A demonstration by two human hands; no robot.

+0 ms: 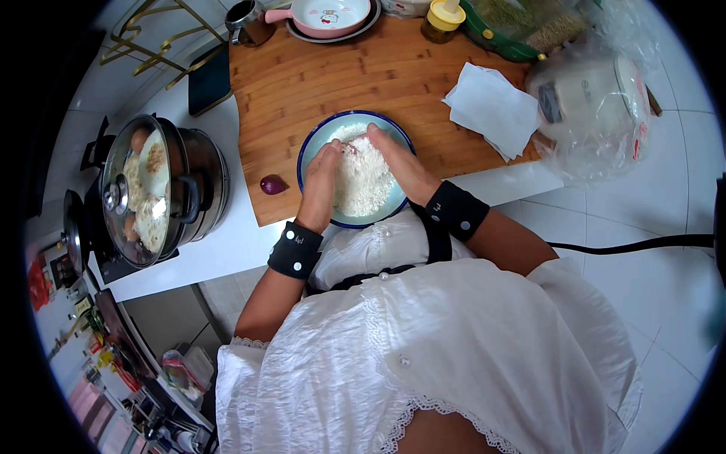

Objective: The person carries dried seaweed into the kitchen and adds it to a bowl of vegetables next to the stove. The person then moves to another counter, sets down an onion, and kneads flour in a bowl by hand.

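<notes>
A pale bowl with a blue rim stands near the front edge of the wooden board and holds white flour. My left hand reaches into it from the left side, and my right hand from the right. The palms face each other, with flour gathered between them. Both thumbs lie uppermost; the other fingers are mostly hidden in the flour. A small purple onion or shallot lies on the board left of the bowl, apart from my hands.
On the left, a glass-lidded steamer with eggs and other food sits on a stove. White paper sheets lie on the wooden board. A plastic-wrapped appliance stands right. A pink pan, metal cup and yellow-topped jar line the back.
</notes>
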